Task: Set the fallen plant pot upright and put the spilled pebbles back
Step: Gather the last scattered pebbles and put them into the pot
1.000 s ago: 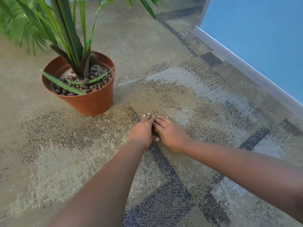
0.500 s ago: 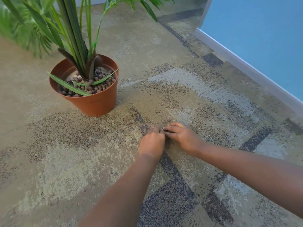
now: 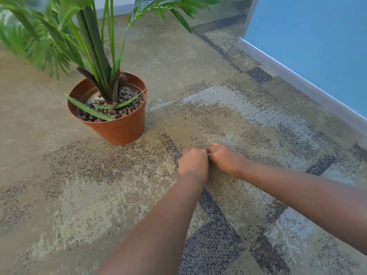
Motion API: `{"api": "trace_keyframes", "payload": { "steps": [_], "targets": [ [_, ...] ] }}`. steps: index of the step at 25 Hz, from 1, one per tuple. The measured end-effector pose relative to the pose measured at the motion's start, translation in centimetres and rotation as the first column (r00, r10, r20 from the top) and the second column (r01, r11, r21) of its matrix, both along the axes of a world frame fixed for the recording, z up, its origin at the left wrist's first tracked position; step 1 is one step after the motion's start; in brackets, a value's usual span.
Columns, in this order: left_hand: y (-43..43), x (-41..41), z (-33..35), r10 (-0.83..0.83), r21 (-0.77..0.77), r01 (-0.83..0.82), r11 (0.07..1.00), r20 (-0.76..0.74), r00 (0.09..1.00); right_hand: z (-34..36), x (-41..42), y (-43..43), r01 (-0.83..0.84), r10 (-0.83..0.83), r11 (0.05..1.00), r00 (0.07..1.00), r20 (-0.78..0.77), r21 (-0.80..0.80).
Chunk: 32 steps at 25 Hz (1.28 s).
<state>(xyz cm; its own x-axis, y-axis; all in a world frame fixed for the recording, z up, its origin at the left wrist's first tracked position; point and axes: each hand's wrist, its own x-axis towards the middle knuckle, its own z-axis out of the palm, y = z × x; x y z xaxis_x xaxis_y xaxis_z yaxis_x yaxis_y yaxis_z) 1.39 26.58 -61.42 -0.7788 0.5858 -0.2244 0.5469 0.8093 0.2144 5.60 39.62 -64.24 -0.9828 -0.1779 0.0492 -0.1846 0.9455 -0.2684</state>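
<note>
The terracotta plant pot (image 3: pixel 121 128) stands upright on the carpet at centre left. It holds a green palm-like plant (image 3: pixel 93 46), and brown pebbles (image 3: pixel 119 111) cover its soil. To the right of the pot and nearer to me, my left hand (image 3: pixel 193 162) and my right hand (image 3: pixel 225 158) rest on the carpet, knuckles touching. The fingers of both are curled under. Whatever lies inside the hands is hidden. I see no loose pebbles on the carpet around them.
A patterned beige and grey carpet (image 3: pixel 248 124) covers the floor. A blue wall (image 3: pixel 309 46) with a pale skirting board (image 3: pixel 297 84) runs along the right. Plant fronds (image 3: pixel 29 36) spread over the upper left.
Both hands lay flat with fingers stretched out on the carpet; they have drawn together and curled into loose fists. My view has shifted, so the pot sits further right in the frame.
</note>
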Motion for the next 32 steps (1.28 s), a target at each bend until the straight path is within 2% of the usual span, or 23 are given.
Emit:
{"api": "trace_keyframes", "payload": {
  "steps": [2, 4, 9, 11, 13, 15, 17, 19, 20, 22, 23, 24, 26, 28, 30, 32],
  "targets": [
    [-0.3, 0.2, 0.4, -0.004, 0.002, 0.004, 1.000, -0.003, 1.000, -0.2, 0.2, 0.1, -0.014, 0.013, 0.996, 1.000, -0.003, -0.091],
    [-0.7, 0.5, 0.7, -0.026, -0.008, 0.026, 1.000, -0.001, 1.000, -0.6, 0.7, 0.5, -0.057, 0.054, 0.997, 0.997, -0.063, -0.059],
    [-1.2, 0.8, 0.5, 0.014, 0.050, -0.017, 0.999, 0.071, 0.997, 1.1, 0.8, 0.6, 0.212, -0.239, 0.955, 0.964, -0.119, -0.206],
    [-2.0, 0.3, 1.1, 0.094, 0.111, -0.109, 0.988, 0.132, 0.987, 2.6, 0.0, 0.1, 0.182, -0.222, 0.955, 0.962, -0.157, -0.234],
    [-3.3, -0.7, 3.1, 0.259, 0.222, -0.307, 0.926, 0.221, 0.940, 4.0, -1.2, -0.5, 0.070, -0.114, 0.976, 0.972, -0.208, -0.207],
    [-6.0, -3.2, 6.9, 0.394, 0.394, -0.483, 0.782, 0.289, 0.873, 6.0, -3.1, -1.6, 0.036, -0.106, 0.965, 0.960, -0.258, -0.260],
    [-9.4, -6.9, 11.8, 0.504, 0.584, -0.547, 0.599, 0.256, 0.825, 8.5, -5.9, -3.3, 0.025, -0.160, 0.940, 0.914, -0.373, -0.341],
    [-12.7, -11.4, 15.1, 0.617, 0.704, -0.523, 0.480, 0.153, 0.772, 10.8, -9.2, -6.0, -0.048, -0.162, 0.917, 0.862, -0.480, -0.395],
    [-13.8, -13.5, 15.4, 0.652, 0.715, -0.509, 0.480, 0.098, 0.752, 11.5, -11.0, -7.5, -0.097, -0.134, 0.910, 0.851, -0.507, -0.403],
    [-14.6, -16.1, 14.4, 0.656, 0.642, -0.499, 0.583, -0.010, 0.754, 12.2, -14.0, -10.2, -0.141, -0.061, 0.911, 0.885, -0.462, -0.388],
    [-14.6, -16.6, 13.4, 0.648, 0.605, -0.502, 0.618, -0.029, 0.761, 12.1, -15.0, -11.1, -0.125, -0.039, 0.914, 0.920, -0.390, -0.387],
    [-14.6, -16.8, 12.7, 0.653, 0.601, -0.517, 0.609, -0.010, 0.757, 11.6, -15.6, -11.5, -0.095, -0.047, 0.911, 0.943, -0.329, -0.402],
    [-14.8, -16.7, 11.5, 0.685, 0.640, -0.554, 0.533, 0.057, 0.726, 10.5, -15.4, -10.4, -0.014, -0.158, 0.863, 0.942, -0.295, -0.504],
    [-15.5, -15.6, 10.7, 0.714, 0.687, -0.539, 0.487, 0.042, 0.699, 8.9, -13.4, -7.6, 0.112, -0.322, 0.808, 0.906, -0.274, -0.578],
    [-16.1, -13.2, 9.3, 0.746, 0.758, -0.511, 0.406, 0.049, 0.665, 6.8, -9.9, -4.1, 0.284, -0.476, 0.786, 0.844, -0.245, -0.550],
    [-15.2, -9.0, 6.8, 0.745, 0.810, -0.475, 0.344, 0.072, 0.663, 4.9, -6.3, -0.6, 0.454, -0.592, 0.736, 0.791, -0.153, -0.503]
  ]
}}
